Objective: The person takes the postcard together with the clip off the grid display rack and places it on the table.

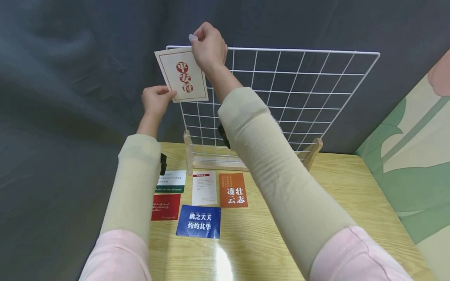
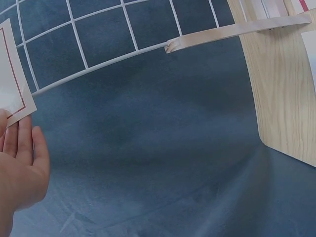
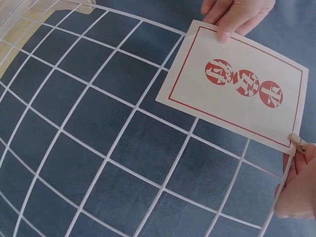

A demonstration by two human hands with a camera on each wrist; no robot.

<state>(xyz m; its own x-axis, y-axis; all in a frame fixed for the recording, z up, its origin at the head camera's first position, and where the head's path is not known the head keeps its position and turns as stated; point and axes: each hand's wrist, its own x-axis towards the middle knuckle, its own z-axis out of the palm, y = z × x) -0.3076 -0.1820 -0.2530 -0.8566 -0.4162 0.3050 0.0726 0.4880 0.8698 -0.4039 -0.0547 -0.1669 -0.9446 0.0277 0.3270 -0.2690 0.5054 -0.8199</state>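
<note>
A cream card (image 1: 181, 75) with a red border and three red round marks lies against the top left corner of a white wire grid panel (image 1: 299, 89). My left hand (image 1: 165, 95) pinches the card's lower left corner, thumb on the front. My right hand (image 1: 197, 39) pinches a small wooden clip at the card's top edge, on the grid's top wire. In the right wrist view the clip (image 3: 298, 141) sits on a corner of the card (image 3: 237, 84), with my right hand's fingers (image 3: 298, 190) beside it. The left wrist view shows my left hand (image 2: 19, 158) under the card corner (image 2: 12, 84).
The grid stands in wooden feet (image 1: 188, 152) at the back of a wooden table (image 1: 334, 195). Several cards lie flat in front of it: white-green (image 1: 171, 181), white (image 1: 204, 187), orange (image 1: 233, 190), red (image 1: 166, 207), blue (image 1: 199, 221). Dark cloth hangs behind; a green patterned wall (image 1: 415, 164) is on the right.
</note>
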